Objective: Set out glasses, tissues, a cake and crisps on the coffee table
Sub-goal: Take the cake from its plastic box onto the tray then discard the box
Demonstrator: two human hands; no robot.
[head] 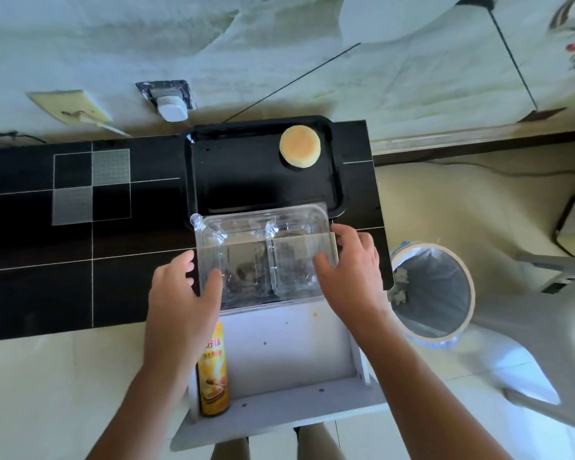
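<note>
Cake (300,146), one round golden piece, lies at the far right corner of the black tray (263,194) on the dark coffee table (80,244), and the clear plastic clamshell box (263,257) sits at the near edge of the table, between my hands. My left hand (183,293) grips its left side and my right hand (349,270) grips its right side, fingers curled over the thin wall. I judge this box very light, springy and a little slippery, so I should hold it at both stiffer rims, gently, because it will buckle easily.

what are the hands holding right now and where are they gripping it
Both hands hold the clear plastic box: the left hand grips its left side, the right hand its right side, fingers curled over the lid.
</note>
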